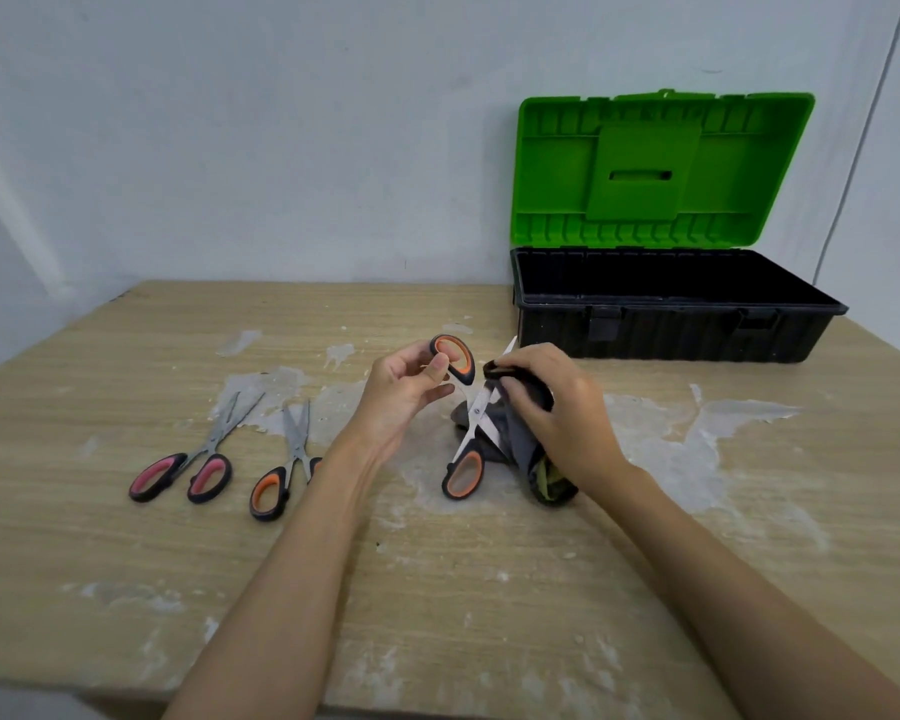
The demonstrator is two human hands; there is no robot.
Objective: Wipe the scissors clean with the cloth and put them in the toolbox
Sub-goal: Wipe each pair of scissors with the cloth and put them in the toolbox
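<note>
My left hand [406, 387] pinches the upper handle of an orange-handled pair of scissors [463, 423], held spread wide open above the table. My right hand [557, 413] grips a dark grey cloth [520, 444] wrapped round one blade; a blade tip pokes out above that hand. The lower handle hangs near the tabletop. The toolbox [676, 324], black with a green lid standing open, sits at the back right with nothing visible inside.
Two more pairs lie on the wooden table [126, 563] to the left: pink-handled scissors [193, 459] and orange-handled scissors [281, 475], partly behind my left forearm. White paint stains mark the tabletop. A pale wall stands close behind.
</note>
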